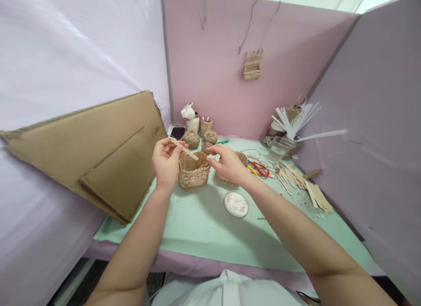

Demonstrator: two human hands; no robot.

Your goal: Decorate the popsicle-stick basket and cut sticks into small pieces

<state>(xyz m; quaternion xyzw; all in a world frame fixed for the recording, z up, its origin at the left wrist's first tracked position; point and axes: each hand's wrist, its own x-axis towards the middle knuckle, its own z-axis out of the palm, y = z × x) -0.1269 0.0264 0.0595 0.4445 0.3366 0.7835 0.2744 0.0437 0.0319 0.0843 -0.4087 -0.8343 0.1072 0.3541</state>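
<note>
Pinched between the thumb and fingers of my left hand (167,162) is a pale wooden craft stick (189,152), slanting down to the right above a small woven basket (194,179). Across from it, my right hand (226,164) has its thumb and fingers drawn together near the basket's right rim. A small pale bit seems to be at those fingertips, too small to name. A second basket (226,179) stands behind and below my right hand, which partly hides it. In front of the baskets lies a round white dish (236,205) with small wood chips on it.
Twine balls (210,136), a white bottle (193,124) and a phone (177,133) sit at the back. Red-handled tool (260,169), loose craft sticks (317,196) and a clear cup (278,149) are on the right. Cardboard sheets (98,152) lean at left.
</note>
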